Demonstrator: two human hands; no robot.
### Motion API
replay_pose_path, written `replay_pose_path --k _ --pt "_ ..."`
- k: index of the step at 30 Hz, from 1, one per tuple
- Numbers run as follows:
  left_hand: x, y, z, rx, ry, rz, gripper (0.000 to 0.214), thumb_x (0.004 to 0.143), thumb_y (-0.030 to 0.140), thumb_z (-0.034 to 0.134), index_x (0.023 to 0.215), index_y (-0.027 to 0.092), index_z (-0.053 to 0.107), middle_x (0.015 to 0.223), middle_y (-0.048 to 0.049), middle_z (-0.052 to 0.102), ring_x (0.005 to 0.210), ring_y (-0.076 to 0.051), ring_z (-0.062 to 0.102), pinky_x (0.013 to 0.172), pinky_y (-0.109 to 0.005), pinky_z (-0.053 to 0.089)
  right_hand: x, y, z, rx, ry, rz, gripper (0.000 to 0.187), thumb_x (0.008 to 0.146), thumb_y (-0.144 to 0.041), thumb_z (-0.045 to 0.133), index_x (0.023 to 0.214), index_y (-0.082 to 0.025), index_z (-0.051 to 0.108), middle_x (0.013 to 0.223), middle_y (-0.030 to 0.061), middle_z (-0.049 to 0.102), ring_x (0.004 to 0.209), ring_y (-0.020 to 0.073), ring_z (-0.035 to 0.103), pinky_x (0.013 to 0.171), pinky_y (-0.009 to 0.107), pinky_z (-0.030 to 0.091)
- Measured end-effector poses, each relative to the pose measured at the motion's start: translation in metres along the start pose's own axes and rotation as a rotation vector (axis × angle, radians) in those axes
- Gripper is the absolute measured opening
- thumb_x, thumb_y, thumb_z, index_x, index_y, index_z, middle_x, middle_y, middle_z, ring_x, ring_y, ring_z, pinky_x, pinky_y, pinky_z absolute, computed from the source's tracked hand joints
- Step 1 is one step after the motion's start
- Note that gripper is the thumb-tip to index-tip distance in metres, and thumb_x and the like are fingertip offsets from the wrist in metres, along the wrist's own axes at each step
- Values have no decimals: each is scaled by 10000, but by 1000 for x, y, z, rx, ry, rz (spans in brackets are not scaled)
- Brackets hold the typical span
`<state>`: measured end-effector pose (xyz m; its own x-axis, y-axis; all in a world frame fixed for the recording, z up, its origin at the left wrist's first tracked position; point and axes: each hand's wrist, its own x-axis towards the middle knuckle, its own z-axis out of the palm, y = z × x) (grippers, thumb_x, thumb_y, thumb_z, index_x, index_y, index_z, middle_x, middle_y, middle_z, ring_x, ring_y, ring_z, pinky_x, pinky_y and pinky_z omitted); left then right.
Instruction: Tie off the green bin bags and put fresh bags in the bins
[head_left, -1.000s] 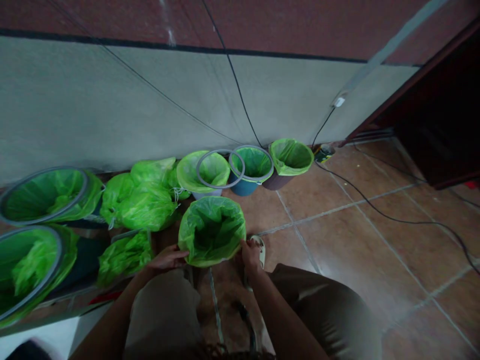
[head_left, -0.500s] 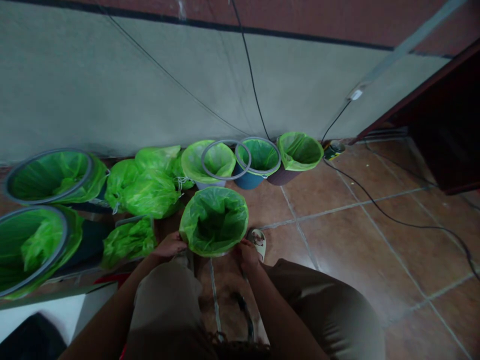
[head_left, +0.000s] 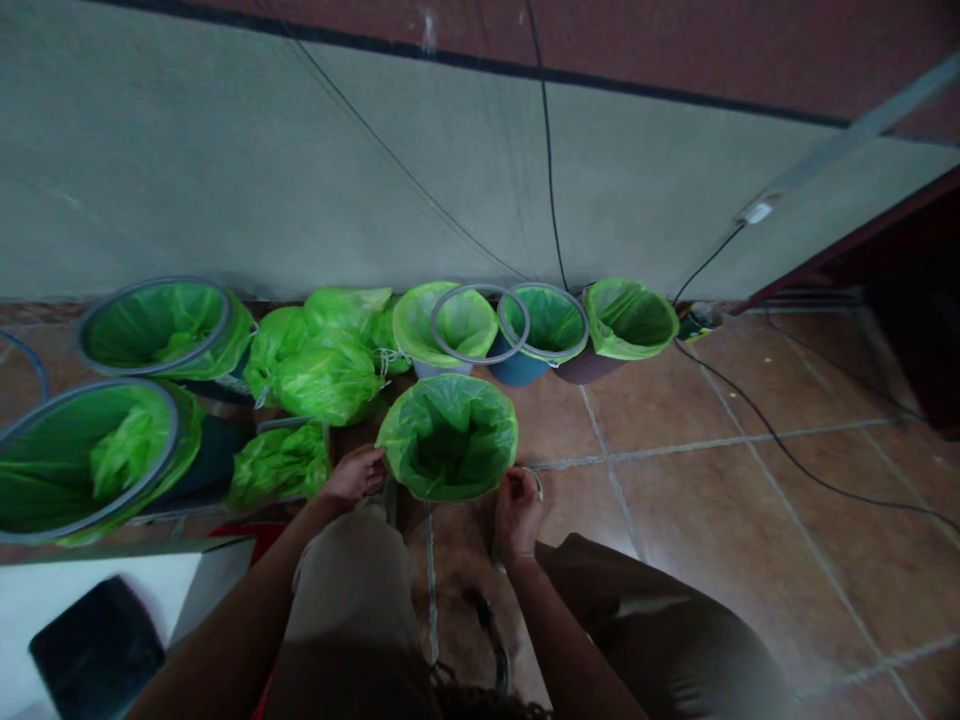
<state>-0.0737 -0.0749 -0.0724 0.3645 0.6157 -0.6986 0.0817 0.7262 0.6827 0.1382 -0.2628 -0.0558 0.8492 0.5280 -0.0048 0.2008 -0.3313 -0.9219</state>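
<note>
Between my knees stands a bin lined with a green bin liner [head_left: 450, 470], its edge folded outward over the rim. My left hand [head_left: 354, 476] pinches the liner's edge on the left side. On the right side my right hand [head_left: 519, 515] has its fingers closed at the edge of the same liner. The bin's body is hidden under the liner. Just behind it is a pale bin with a yellow-green liner [head_left: 442, 315], and a loose grey ring [head_left: 448, 350] lies across its top.
Further right stand a blue bin [head_left: 517, 370] and a brown bin [head_left: 589, 368], both lined. Tied green bags [head_left: 322, 375] lie to the left, near two larger lined bins with grey rims [head_left: 176, 430]. A black cable [head_left: 795, 455] crosses the tiled floor at right.
The view has shifted, so the bins appear further right. My right hand has risen along the liner's edge and its fingers are drawn together there. My left hand stays at the left edge.
</note>
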Motion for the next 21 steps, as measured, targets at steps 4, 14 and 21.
replay_pose_path --k 4,14,21 --pt "1 2 5 -136 -19 -24 283 678 334 716 879 164 612 767 -7 690 665 -140 646 640 -254 494 -18 -35 23 -421 -472 -496 173 836 -259 582 983 -201 654 1059 85 621 970 221 554 836 352 452" --pt "12 8 7 -159 -37 5 188 664 249 709 801 165 611 705 4 647 593 -119 601 581 -234 470 -19 -13 56 -579 -684 -648 143 905 -195 518 832 -184 640 922 63 633 878 194 536 790 320 414" --pt "22 3 8 -126 -59 22 227 618 261 734 779 152 616 699 -5 635 605 -120 595 608 -240 475 -10 -2 48 -449 -688 -431 147 872 -169 507 901 -162 651 883 70 650 844 191 586 805 311 455"
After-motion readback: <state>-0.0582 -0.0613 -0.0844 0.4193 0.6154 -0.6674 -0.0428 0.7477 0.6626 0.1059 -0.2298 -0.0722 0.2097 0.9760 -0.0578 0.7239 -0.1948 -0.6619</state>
